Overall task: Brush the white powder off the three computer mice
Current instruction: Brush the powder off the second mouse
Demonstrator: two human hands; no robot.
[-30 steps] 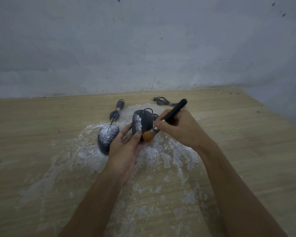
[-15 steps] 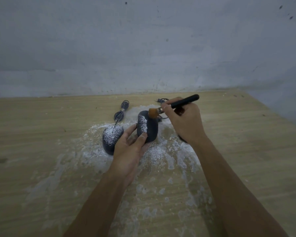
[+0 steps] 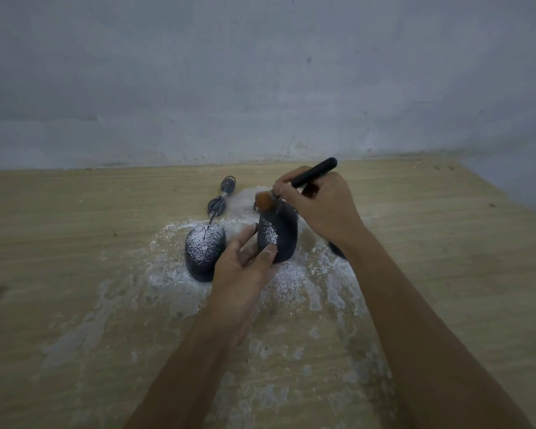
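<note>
My left hand [image 3: 245, 267] grips a black mouse [image 3: 280, 235], tilted up off the table, with a strip of white powder still on its left side. My right hand [image 3: 319, 205] holds a brush [image 3: 294, 187] with a black handle; its orange bristles touch the far end of that mouse. A second black mouse [image 3: 203, 249], thickly dusted with powder, lies flat just left of my left hand. A dark sliver of the third mouse [image 3: 336, 250] shows behind my right wrist, mostly hidden.
White powder [image 3: 291, 283] is spread over the wooden table [image 3: 75, 243] around and in front of the mice. A coiled grey cable [image 3: 220, 199] lies behind the left mouse. A grey wall stands at the table's far edge; the table's right edge runs diagonally.
The brush went from the near right side of the held mouse up to its far end. My left hand kept hold of the mouse throughout.
</note>
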